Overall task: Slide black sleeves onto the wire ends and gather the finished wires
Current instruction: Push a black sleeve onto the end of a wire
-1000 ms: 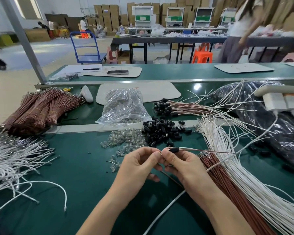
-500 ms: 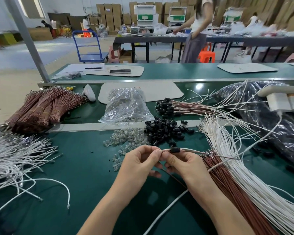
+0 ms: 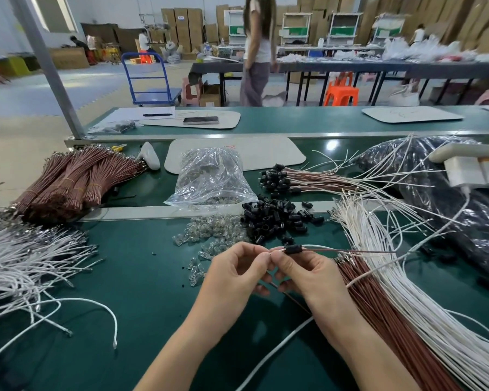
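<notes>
Green bench (image 3: pixel 141 277), 2 hands together at centre: left hand (image 3: pixel 236 273) pinches the tips of the wires (image 3: pixel 350 251), right hand (image 3: pixel 304 275) pinches just beside. And the black sleeve (image 3: pixel 293 248) sits threaded on them immediately right of both pinches, long axis left-right, right hand nearer.

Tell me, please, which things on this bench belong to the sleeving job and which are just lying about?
Job: left hand, right hand, black sleeve on the held wires, sleeve pile, sleeved wires, brown wires, white wires.
Lying about: phone, pen, blue trolley.
</notes>
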`<action>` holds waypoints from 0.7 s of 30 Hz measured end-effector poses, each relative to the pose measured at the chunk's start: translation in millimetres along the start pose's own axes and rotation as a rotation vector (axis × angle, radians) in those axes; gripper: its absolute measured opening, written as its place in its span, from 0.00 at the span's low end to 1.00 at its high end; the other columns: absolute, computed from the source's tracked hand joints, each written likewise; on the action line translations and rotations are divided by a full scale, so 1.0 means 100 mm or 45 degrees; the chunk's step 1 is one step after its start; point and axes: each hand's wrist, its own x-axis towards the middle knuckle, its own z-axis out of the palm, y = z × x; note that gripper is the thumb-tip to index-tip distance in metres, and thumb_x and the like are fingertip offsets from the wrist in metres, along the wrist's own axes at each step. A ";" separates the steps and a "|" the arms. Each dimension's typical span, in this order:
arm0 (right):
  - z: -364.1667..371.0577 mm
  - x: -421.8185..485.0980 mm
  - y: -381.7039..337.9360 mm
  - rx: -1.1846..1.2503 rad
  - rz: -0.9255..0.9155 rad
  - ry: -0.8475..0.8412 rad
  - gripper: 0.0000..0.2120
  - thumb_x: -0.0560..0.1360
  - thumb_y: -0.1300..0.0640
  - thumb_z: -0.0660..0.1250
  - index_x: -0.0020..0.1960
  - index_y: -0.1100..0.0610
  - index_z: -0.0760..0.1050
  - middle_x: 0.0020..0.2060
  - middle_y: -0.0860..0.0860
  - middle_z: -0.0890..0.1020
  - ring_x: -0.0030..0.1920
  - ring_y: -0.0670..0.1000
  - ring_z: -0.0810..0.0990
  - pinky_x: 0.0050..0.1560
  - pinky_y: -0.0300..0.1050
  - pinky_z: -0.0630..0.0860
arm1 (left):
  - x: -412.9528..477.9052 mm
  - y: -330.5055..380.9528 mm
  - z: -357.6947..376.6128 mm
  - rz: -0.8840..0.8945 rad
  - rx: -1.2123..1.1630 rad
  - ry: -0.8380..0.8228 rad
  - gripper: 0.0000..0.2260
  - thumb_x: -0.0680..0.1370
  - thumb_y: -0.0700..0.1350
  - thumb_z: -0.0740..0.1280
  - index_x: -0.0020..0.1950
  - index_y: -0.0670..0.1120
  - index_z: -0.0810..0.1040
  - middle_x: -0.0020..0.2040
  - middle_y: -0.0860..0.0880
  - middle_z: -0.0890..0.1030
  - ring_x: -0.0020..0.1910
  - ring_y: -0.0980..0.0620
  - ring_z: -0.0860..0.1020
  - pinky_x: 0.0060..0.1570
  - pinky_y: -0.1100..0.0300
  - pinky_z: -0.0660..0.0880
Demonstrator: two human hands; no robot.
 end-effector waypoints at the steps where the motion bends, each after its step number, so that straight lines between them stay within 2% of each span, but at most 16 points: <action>1: 0.00 0.00 0.00 -0.001 -0.003 0.000 0.14 0.67 0.43 0.76 0.48 0.50 0.87 0.42 0.53 0.87 0.40 0.47 0.84 0.38 0.37 0.78 | 0.00 0.00 0.00 0.005 0.012 0.000 0.03 0.81 0.42 0.69 0.49 0.45 0.82 0.41 0.49 0.85 0.39 0.53 0.83 0.38 0.58 0.81; 3: 0.01 0.01 0.00 0.029 -0.016 0.022 0.13 0.67 0.44 0.76 0.47 0.50 0.87 0.43 0.53 0.88 0.40 0.47 0.84 0.38 0.37 0.79 | 0.00 0.00 -0.01 0.039 0.063 0.025 0.04 0.81 0.43 0.68 0.49 0.48 0.82 0.42 0.50 0.85 0.40 0.53 0.83 0.39 0.59 0.80; 5: 0.01 0.02 -0.01 0.093 -0.025 0.094 0.12 0.65 0.45 0.76 0.46 0.50 0.87 0.42 0.54 0.88 0.40 0.47 0.85 0.37 0.36 0.79 | 0.02 -0.04 -0.08 0.123 0.256 0.164 0.05 0.82 0.47 0.67 0.48 0.53 0.80 0.41 0.53 0.84 0.40 0.55 0.81 0.42 0.63 0.78; 7: 0.00 0.04 -0.01 0.169 -0.012 0.160 0.11 0.66 0.48 0.75 0.44 0.53 0.88 0.42 0.56 0.88 0.40 0.48 0.86 0.38 0.36 0.80 | 0.04 -0.06 -0.21 0.219 0.673 0.377 0.05 0.82 0.52 0.64 0.49 0.56 0.78 0.42 0.58 0.83 0.43 0.59 0.79 0.46 0.65 0.73; 9: -0.02 0.06 -0.01 0.248 0.008 0.194 0.10 0.67 0.51 0.75 0.43 0.57 0.87 0.42 0.57 0.87 0.40 0.48 0.85 0.39 0.35 0.80 | 0.06 -0.08 -0.33 0.245 1.156 0.496 0.09 0.82 0.56 0.61 0.56 0.55 0.78 0.51 0.60 0.80 0.52 0.56 0.76 0.53 0.61 0.68; 11: -0.03 0.07 -0.01 0.296 0.026 0.202 0.10 0.67 0.52 0.75 0.42 0.59 0.87 0.42 0.58 0.87 0.39 0.48 0.85 0.38 0.35 0.80 | 0.08 -0.13 -0.40 0.155 1.407 0.506 0.17 0.81 0.58 0.59 0.64 0.52 0.77 0.59 0.53 0.78 0.60 0.50 0.73 0.58 0.54 0.67; 15: -0.03 0.07 -0.02 0.327 0.049 0.188 0.09 0.68 0.53 0.75 0.42 0.59 0.87 0.41 0.58 0.87 0.38 0.48 0.84 0.38 0.35 0.80 | 0.09 -0.21 -0.40 0.054 1.556 0.403 0.18 0.82 0.58 0.59 0.68 0.53 0.76 0.63 0.51 0.75 0.64 0.48 0.72 0.62 0.51 0.67; 21: -0.03 0.05 -0.05 0.340 0.076 0.131 0.08 0.68 0.52 0.75 0.41 0.56 0.88 0.40 0.55 0.86 0.37 0.46 0.84 0.38 0.35 0.79 | 0.09 -0.26 -0.40 0.180 1.590 0.415 0.10 0.82 0.51 0.63 0.62 0.53 0.79 0.56 0.52 0.78 0.57 0.48 0.75 0.55 0.51 0.69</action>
